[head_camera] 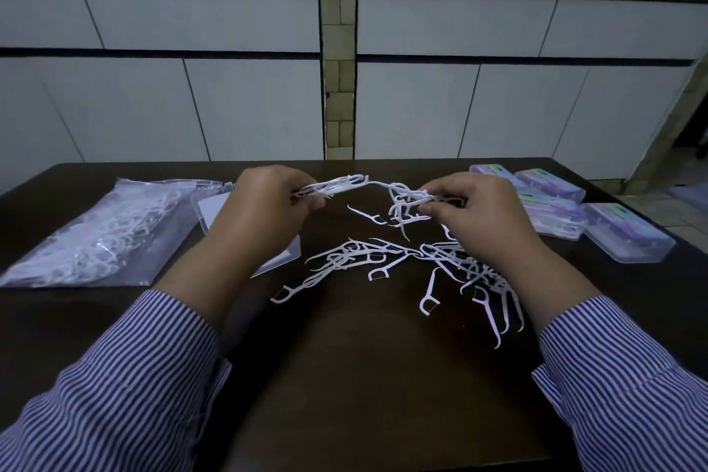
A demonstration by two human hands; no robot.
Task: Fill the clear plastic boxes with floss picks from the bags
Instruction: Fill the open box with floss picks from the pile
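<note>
Head view shows both hands raised just above the dark table, each holding floss picks. The left hand has its fingers curled round an aligned bundle of picks, handles lying together. The right hand pinches a tangled clump of picks between thumb and fingertips; one pick bridges the two handfuls, so they seem to be in the middle of being separated or sorted.

Below the hands, loose floss picks lie scattered on the table, more thickly under the right wrist. Partly hidden by the left forearm lies a clear flat piece; whether it is an open box or a lid cannot be told. Further left sits a clear bag, full of picks. At the far right, four clear plastic boxes are grouped together, closed and apparently filled.

Judging from this, several boxes are done, while the loose pile and the full bag remain to be packed.
</note>
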